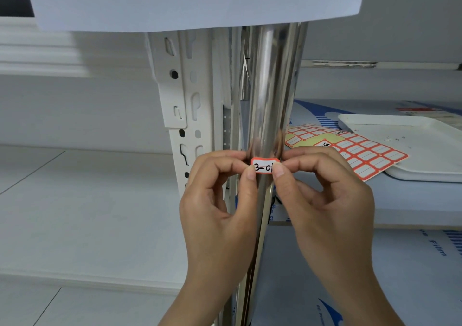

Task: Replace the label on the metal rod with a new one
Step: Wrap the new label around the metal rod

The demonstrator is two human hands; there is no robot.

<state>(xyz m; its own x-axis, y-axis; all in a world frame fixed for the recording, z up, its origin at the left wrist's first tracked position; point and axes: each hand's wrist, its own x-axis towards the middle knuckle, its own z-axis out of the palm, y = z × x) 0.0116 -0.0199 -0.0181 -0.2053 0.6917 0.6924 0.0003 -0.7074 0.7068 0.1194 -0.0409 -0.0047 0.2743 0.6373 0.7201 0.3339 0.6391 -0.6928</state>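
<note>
Pressing a red-bordered label onto the upright metal rod, left hand and right hand curled, thumbs pinning its ends, forefingers hooked behind.

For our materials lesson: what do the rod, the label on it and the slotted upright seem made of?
Rod: polished metal, likely steel; mirror-like reflections. Label: matte paper sticker, seemingly; red border, handwritten ink. Slotted upright: white painted metal, probably; punched holes.

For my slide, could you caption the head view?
Both hands press a red-bordered white label onto a shiny metal rod.
</note>
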